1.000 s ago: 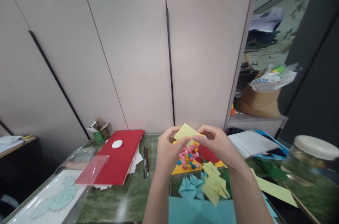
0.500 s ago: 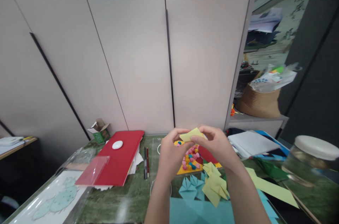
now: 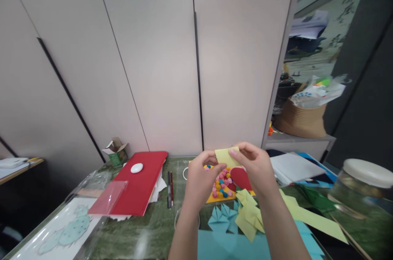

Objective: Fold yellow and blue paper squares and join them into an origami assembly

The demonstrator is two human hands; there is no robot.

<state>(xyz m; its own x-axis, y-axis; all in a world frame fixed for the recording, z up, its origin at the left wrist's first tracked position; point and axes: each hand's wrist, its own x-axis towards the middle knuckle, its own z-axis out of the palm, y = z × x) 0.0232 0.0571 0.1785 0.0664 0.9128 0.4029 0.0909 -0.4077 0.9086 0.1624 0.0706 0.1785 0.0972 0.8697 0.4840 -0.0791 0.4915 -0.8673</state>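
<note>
The right hand (image 3: 256, 168) pinches a small yellow paper (image 3: 223, 156), thumb pressed on its face, and the left hand (image 3: 199, 180) closes thumb and fingers at its left side, over the orange card (image 3: 210, 200). Folded blue pieces (image 3: 220, 220) lie nearer than the orange card; a red folder (image 3: 138, 190) lies left of it.

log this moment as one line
left hand: holding small four-sided pale-yellow paper | right hand: holding same paper | nearer camera: folded light-blue paper pieces
</note>
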